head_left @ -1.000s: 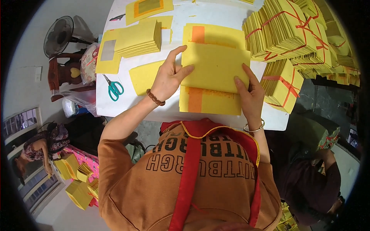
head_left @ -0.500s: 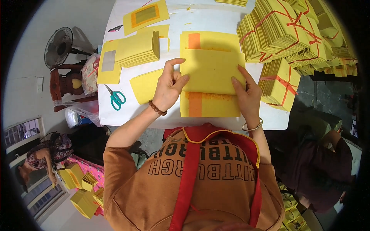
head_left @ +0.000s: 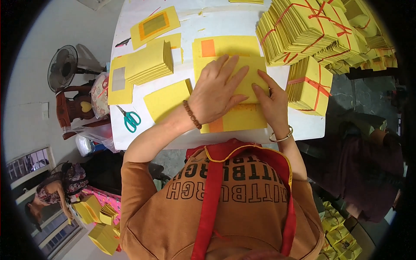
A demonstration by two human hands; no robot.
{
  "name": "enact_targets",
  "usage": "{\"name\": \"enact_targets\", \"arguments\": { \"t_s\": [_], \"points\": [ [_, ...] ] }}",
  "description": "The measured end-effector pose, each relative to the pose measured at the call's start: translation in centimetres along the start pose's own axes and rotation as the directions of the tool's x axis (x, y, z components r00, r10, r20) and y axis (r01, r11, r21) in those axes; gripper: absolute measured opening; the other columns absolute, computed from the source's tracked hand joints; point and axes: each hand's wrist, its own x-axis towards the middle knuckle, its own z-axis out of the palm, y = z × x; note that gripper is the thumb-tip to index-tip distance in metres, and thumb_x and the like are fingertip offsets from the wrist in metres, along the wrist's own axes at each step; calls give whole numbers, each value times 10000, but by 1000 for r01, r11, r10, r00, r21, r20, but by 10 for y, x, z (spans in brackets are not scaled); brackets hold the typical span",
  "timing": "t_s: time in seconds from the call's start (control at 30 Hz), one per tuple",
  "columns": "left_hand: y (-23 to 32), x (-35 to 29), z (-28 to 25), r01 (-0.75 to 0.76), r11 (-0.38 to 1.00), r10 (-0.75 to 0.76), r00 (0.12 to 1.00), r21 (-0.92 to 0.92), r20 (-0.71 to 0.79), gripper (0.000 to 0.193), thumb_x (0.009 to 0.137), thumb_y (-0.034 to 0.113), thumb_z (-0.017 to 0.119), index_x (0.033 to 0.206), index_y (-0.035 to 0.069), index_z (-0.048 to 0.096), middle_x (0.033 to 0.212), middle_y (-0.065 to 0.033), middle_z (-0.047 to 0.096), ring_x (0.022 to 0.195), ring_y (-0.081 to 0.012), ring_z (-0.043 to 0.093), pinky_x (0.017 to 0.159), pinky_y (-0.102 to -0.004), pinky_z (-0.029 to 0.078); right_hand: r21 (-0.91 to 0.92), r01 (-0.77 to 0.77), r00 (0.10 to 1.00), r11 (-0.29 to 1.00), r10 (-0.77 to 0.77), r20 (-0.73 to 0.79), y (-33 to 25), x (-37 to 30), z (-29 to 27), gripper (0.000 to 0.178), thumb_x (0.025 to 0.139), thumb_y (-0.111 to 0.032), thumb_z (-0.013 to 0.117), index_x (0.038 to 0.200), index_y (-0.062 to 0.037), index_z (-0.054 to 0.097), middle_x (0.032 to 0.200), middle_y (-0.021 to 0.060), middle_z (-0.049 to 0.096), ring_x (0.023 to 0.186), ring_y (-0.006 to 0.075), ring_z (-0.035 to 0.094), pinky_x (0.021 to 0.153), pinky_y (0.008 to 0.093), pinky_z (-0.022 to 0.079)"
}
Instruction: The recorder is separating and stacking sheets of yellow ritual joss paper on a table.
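A smaller yellow paper piece (head_left: 260, 96) lies across a larger yellow paper sheet (head_left: 245, 121) on the table in front of me. The larger one has an orange strip (head_left: 208, 47) along its left side and an orange-stained band under the smaller piece's near edge. My left hand (head_left: 219, 86) lies flat over the smaller piece, fingers spread and pointing away to the right. At that piece's right edge, my right hand (head_left: 273, 97) holds it with thumb and forefinger; the other fingers are partly hidden.
Left on the white table (head_left: 130, 141) are teal-handled scissors (head_left: 131, 119), a stack of folded yellow paper (head_left: 151, 63) and a loose yellow sheet (head_left: 167, 99). Red-tied yellow bundles (head_left: 299, 32) crowd the right side. A fan (head_left: 65, 67) and another person (head_left: 56, 186) are off to the left.
My left hand has left the smaller piece's left edge and moved right, opening flat on top of it. My right hand stays at the right edge. The whole view has shifted slightly.
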Motion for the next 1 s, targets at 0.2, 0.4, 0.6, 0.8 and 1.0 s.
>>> {"name": "enact_targets", "arguments": {
  "t_s": [0.2,0.4,0.6,0.8,1.0],
  "points": [
    [-7,-6,24,-26,984,12,997,176,81,591,849,452,518,1307,87,444,1370,-182,363,1255,-328,331,1038,-452,230,28,-67,995,997,65,70,0,-4,-2,384,810,-161,631,1170,-41,573,1109,168,611,928,268,619,767,320,482],
    [-8,-5,25,-27,984,6,993,176,116,614,834,457,537,1323,103,426,1373,-167,365,1266,-323,314,1040,-459,218,-572,442,890,691,-417,184,-2,-36,-11,456,812,-315,614,1205,-91,552,1353,83,435,1225,245,431,1012,483,270],
    [-8,-9,18,-61,993,52,994,102,93,685,764,507,593,1301,105,453,1350,-155,386,1224,-308,348,1008,-451,247,-526,458,889,717,-358,287,15,-43,-5,546,841,-422,548,1243,-55,509,1369,66,426,1304,242,336,1039,580,139],
    [-1,-8,23,-118,983,109,991,138,74,583,757,440,626,1201,72,537,1238,-144,474,1027,-288,470,866,-376,376,-639,429,903,638,-321,287,15,-50,-6,586,851,-490,508,1299,-113,477,1421,81,352,1343,337,231,1009,654,66],
    [3,-12,29,-250,868,254,966,429,50,527,812,381,567,1172,-2,528,1135,-214,535,942,-291,526,748,-315,453,-547,513,848,662,-293,442,13,-47,-17,565,847,-532,487,1325,-231,462,1477,153,201,1353,414,120,1021,640,35]
  ]
}}
